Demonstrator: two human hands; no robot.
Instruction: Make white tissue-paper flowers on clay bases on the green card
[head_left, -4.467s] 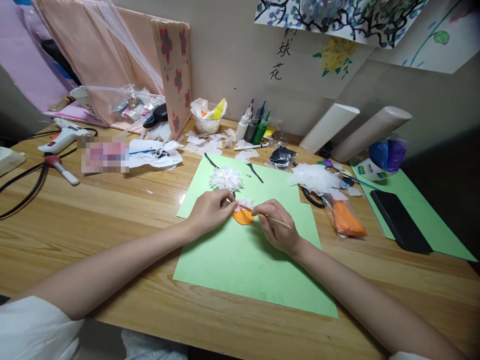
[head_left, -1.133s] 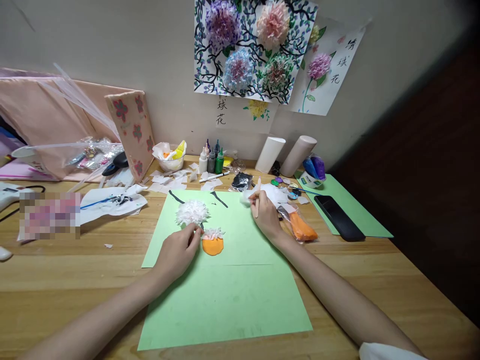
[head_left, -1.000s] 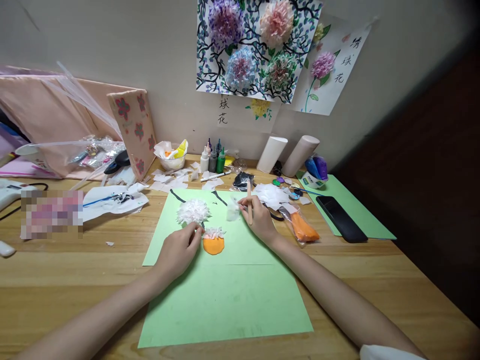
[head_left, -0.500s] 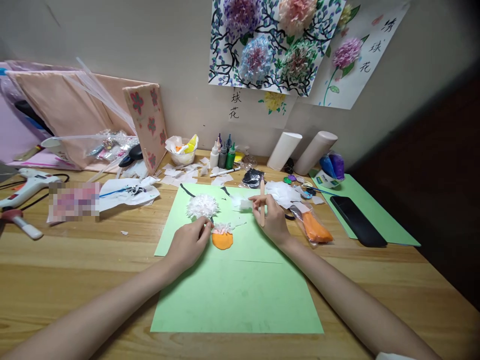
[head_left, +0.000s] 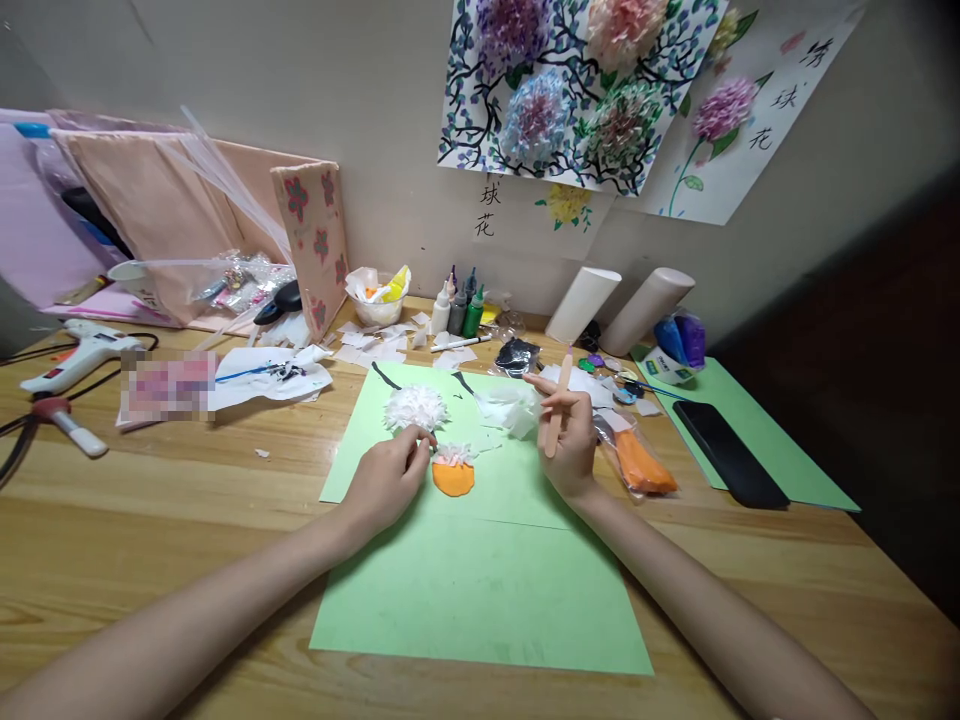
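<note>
My right hand (head_left: pixel 568 445) grips a wooden craft stick (head_left: pixel 559 405), which slants upward; the index finger points out to the left. Beside its fingertips is a piece of thin white tissue paper (head_left: pixel 508 408). My left hand (head_left: pixel 388 478) rests on the green paper (head_left: pixel 480 590), thumb and forefinger pinched together; whatever may be between them is hidden. Just above those fingers sits a ruffled white paper flower (head_left: pixel 416 408). Right of them lies an orange clay half-round (head_left: pixel 454 478) topped with small white and pink tissue ruffles (head_left: pixel 454 454). Black strips (head_left: pixel 386 376) mark the paper's upper part.
Behind the paper are paint bottles (head_left: pixel 457 312), a bowl (head_left: pixel 377 300) and paper scraps (head_left: pixel 371 350). To the right lie bagged orange clay (head_left: pixel 641 465) and a black phone (head_left: pixel 727 455). A glue gun (head_left: pixel 79 355) with a cable lies left, near a pink box (head_left: pixel 315 250).
The view has shifted slightly. My right hand has moved right, away from the flower, and the stick leans more. The white tissue now shows wider beside it. My left hand stays by the flower.
</note>
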